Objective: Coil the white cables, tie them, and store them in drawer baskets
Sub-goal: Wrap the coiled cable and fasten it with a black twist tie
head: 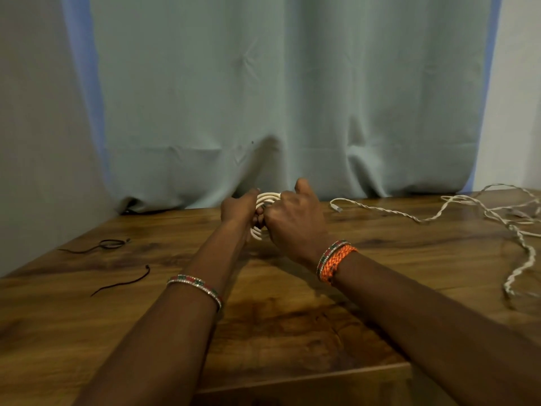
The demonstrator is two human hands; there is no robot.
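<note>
we are looking from a single head-worn camera, facing forward and slightly down across the wooden table point(292, 332). we are sitting close at the table's near edge, seeing its far edge meeting the curtain point(278, 83) straight ahead. no second view is sharing this scene.

home rm | wood table point(292, 332) | pale curtain point(292, 98) behind | plain wall point(35, 127) left
</note>
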